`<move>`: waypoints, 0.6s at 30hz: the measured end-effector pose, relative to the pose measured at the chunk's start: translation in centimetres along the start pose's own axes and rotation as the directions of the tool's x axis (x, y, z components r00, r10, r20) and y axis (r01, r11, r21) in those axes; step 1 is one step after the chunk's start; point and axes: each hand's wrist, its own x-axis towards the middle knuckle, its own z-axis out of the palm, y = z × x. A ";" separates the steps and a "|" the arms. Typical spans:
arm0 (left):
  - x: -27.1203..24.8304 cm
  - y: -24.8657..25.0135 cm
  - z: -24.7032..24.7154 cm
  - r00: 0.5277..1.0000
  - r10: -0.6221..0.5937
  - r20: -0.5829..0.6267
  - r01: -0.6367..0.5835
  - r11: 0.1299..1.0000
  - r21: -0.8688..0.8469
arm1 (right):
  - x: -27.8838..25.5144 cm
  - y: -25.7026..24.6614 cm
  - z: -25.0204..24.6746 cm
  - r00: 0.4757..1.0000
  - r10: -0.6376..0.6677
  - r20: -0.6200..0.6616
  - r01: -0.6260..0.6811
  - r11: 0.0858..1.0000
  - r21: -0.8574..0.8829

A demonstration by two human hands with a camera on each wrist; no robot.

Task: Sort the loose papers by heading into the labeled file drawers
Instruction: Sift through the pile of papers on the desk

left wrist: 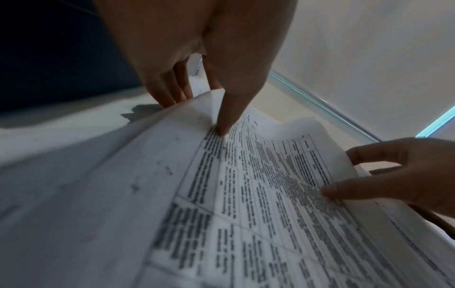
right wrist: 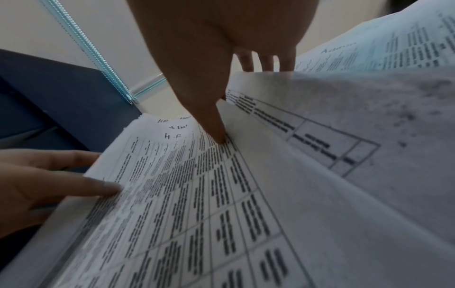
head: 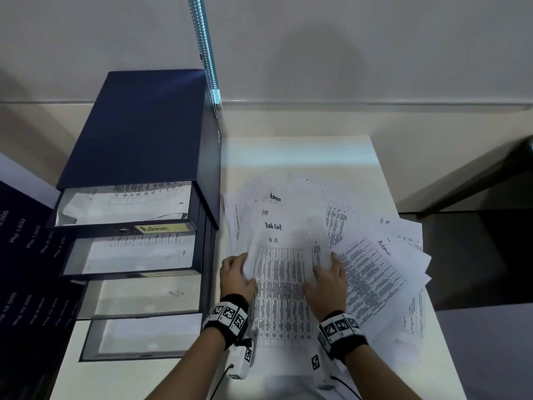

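Observation:
A printed sheet headed "H.R" tops a fanned pile of loose papers on the white table. My left hand pinches its left edge, thumb on top and fingers beneath. My right hand pinches the right edge the same way, and the sheet bows up between them. Behind it show sheets headed "Task List", "HR" and "Admin". The blue file cabinet stands at the left with several drawers pulled out. One drawer front bears an "Admin" label.
More sheets headed "Admin" and "H.R" fan out to the table's right edge, with dark floor beyond. A beaded blind cord hangs behind the cabinet. A dark printed panel stands at the far left. The open drawers hold papers.

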 end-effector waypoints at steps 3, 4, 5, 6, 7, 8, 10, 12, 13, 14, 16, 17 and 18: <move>-0.1 0.1 -0.2 0.993 0.083 -0.080 -0.083 0.997 0.001 | 0.4 0.1 -0.8 0.994 -0.060 -0.090 0.066 0.995 0.074; -0.1 0.4 -0.4 0.990 0.096 -0.100 -0.097 0.995 -0.010 | 0.6 -0.1 -1.4 0.990 -0.084 -0.114 0.100 0.984 0.145; -0.1 0.7 -0.7 0.988 0.103 -0.115 -0.108 0.994 -0.036 | 0.9 -0.3 -2.1 0.986 -0.112 -0.126 0.140 0.960 0.243; 0.0 1.1 -1.0 0.990 0.088 -0.111 -0.096 0.993 -0.069 | 1.2 -0.8 -3.0 0.982 -0.141 -0.125 0.177 0.919 0.352; 0.1 1.4 -1.3 0.992 0.070 -0.107 -0.083 0.989 -0.122 | 1.4 -1.2 -4.0 0.980 -0.164 -0.112 0.197 0.865 0.461; 0.3 1.7 -1.7 0.998 0.017 -0.066 -0.030 0.977 -0.213 | 1.3 -1.9 -5.3 0.984 -0.164 -0.069 0.173 0.802 0.571; 0.5 2.7 -3.0 0.998 -0.056 0.030 0.064 0.904 -0.423 | 0.9 -3.2 -8.2 0.990 -0.132 0.054 0.046 0.654 0.755; 0.1 4.0 -4.8 0.993 -0.034 0.113 0.086 0.865 -0.494 | 0.4 -4.4 -10.8 0.986 -0.142 0.086 0.011 0.570 0.821; -0.6 4.9 -5.9 0.992 0.011 0.129 0.057 0.858 -0.510 | 0.2 -5.0 -12.0 0.987 -0.154 0.055 0.039 0.551 0.834; -1.3 5.7 -7.2 0.992 0.065 0.111 0.003 0.852 -0.523 | -0.1 -5.6 -13.2 0.986 -0.167 0.009 0.083 0.532 0.842; -3.0 7.0 -10.2 0.984 0.172 -0.048 -0.172 0.847 -0.503 | -0.8 -7.2 -15.6 0.981 -0.189 -0.048 0.130 0.448 0.884; -3.9 7.3 -11.8 0.965 0.213 -0.154 -0.262 0.833 -0.488 | -1.2 -8.0 -16.7 0.978 -0.202 -0.060 0.140 0.414 0.900; -4.6 7.2 -13.3 0.949 0.237 -0.208 -0.311 0.815 -0.489 | -1.7 -8.9 -17.7 0.974 -0.213 -0.077 0.157 0.392 0.907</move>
